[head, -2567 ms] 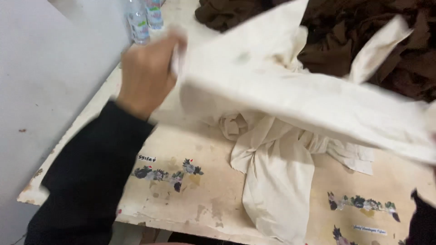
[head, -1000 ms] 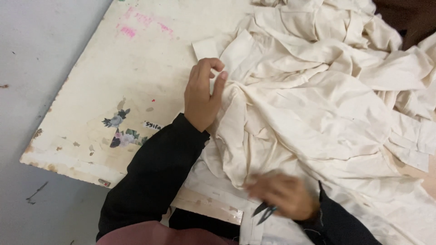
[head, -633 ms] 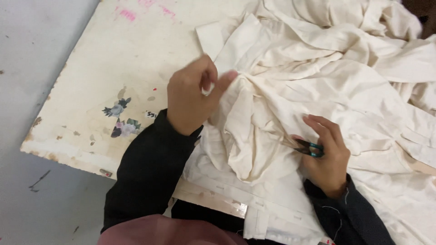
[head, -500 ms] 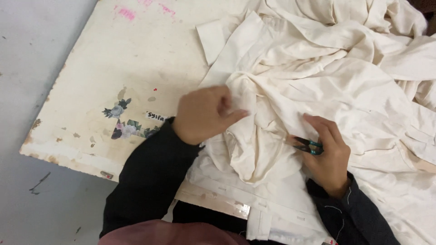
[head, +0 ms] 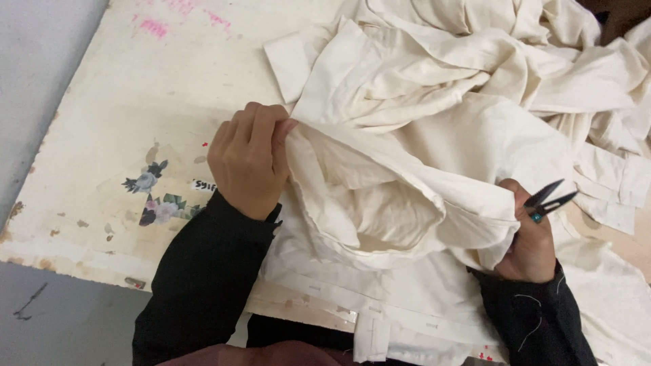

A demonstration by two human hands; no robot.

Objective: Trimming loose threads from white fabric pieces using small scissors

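A heap of cream cloth garments (head: 441,122) covers the right half of a worn cream table (head: 135,102). My left hand (head: 249,159) pinches a folded edge of the cream cloth at the heap's left side. My right hand (head: 530,237) grips the cloth's other end near the right and also holds small black thread snips (head: 550,200), their blades pointing up and right. Between both hands the cloth is lifted into a loose open fold. Black sleeves cover both arms.
The table has flower decals (head: 152,196) and pink marks (head: 156,27) on its bare left part. Grey floor (head: 41,68) lies left of and below the table edge. A waistband strip (head: 380,318) hangs over the near edge. Dark cloth (head: 620,13) shows top right.
The view shifted from a dark cloth pile to the cream heap. My left hand closed on the cloth edge, and my right hand with the snips moved right and took hold of the cloth.
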